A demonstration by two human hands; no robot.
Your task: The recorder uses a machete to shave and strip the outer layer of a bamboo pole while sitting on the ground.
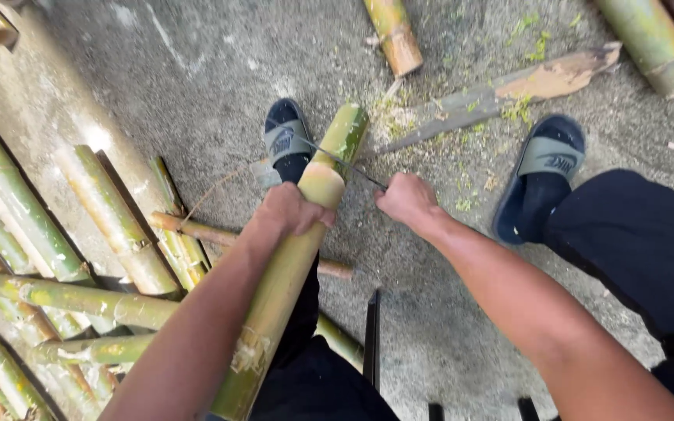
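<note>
Bamboo pole [290, 265] runs up between my legs and away from me, its far end resting on the concrete floor [196, 86] just beside my left sandal [288, 140]. My left hand [294, 210] is closed around the pole near its pale node, pinning it steady. My right hand [407, 199] is shut in a fist on the handle of a thin dark blade [337, 158], which lies across the pole just beyond my left hand, its tip reaching toward the left sandal. I cannot tell whether the edge has bitten into the green skin or only rests on it.

As I judge it, the step in hand is cutting or scoring the pole at that spot. The next move calls for a firm left grip so the round stem does not roll, and a controlled draw of the blade, kept away from the left fingers and the foot close behind it.

Beyond my right hand, green shavings [520, 109] speckle the floor around a split strip of bamboo [493, 97], with my right sandal [544, 168] beside it. Farther off lie two cut sections [393, 35]. Well to the left of my left hand sits a heap of bamboo lengths [56, 257].
</note>
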